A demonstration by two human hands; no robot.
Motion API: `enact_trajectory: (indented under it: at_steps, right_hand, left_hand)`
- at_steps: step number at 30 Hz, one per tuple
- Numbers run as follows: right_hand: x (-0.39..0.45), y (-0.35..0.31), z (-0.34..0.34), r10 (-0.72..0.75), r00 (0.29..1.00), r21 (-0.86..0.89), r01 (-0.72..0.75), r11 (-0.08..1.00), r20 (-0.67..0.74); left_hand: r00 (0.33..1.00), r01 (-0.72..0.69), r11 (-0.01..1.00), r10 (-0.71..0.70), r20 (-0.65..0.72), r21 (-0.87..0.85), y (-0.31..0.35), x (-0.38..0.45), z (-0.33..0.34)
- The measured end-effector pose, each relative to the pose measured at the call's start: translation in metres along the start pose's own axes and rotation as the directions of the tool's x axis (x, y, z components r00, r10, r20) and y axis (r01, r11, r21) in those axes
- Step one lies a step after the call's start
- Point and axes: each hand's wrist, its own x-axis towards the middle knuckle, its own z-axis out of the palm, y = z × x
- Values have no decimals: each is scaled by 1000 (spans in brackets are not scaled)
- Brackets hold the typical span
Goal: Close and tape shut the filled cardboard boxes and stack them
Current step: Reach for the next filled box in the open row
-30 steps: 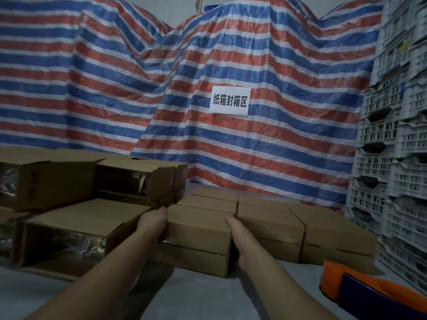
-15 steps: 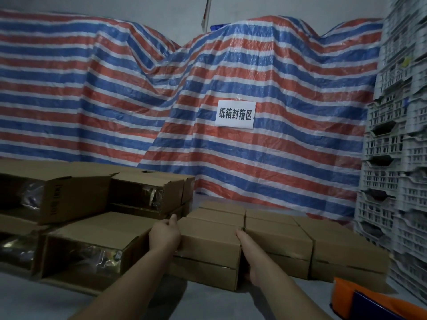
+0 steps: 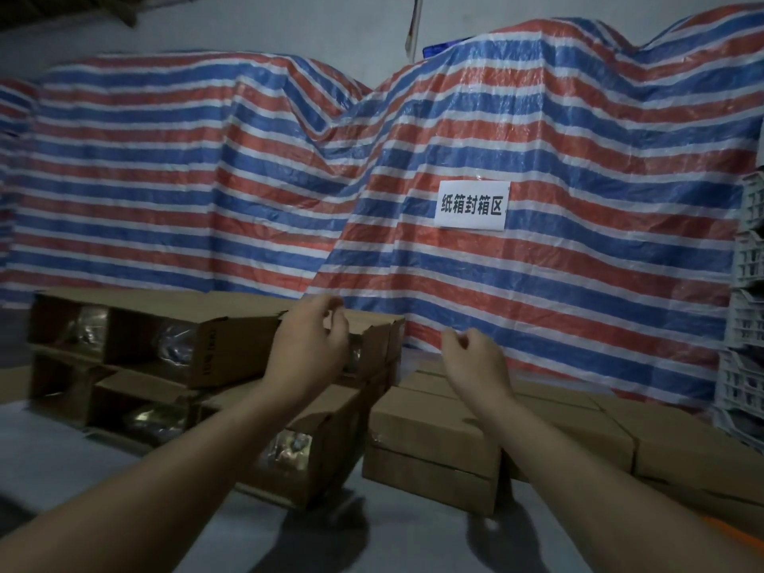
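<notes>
While both hands [image 3: 392, 349] hover empty, closed boxes [image 3: 434, 444] lie beneath.

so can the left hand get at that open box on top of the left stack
Probably yes: the left hand hangs raised and empty right in front of the upper open box, nothing between them; the right hand is off to the side.

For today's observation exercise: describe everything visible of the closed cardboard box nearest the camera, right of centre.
The closed cardboard box is plain brown corrugated card, rectangular, lying flat on the grey surface. A dark seam runs across its front face, and something glossy, possibly tape, glints at its upper left corner. Its right side abuts a neighbouring closed box. The right forearm crosses above it; neither hand visibly touches it.
</notes>
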Motion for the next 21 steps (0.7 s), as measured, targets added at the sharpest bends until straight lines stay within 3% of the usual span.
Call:
enact_trajectory:
  at_steps: [8,14,21]
  right_hand:
    - [-2,-102,109,-222,942,41,218,975,252]
    - [-15,-148,183,-389,806,-24,445,895,447]
    - [-24,-168,238,-392,790,-189,524,830,470]
  left_hand:
    - [995,-10,962,38,-97,273,-66,30,-87]
    - [989,94,885,-32,-141,456,-127,47,-144]
    - [990,32,632,-127,63,774,-173,69,-172]
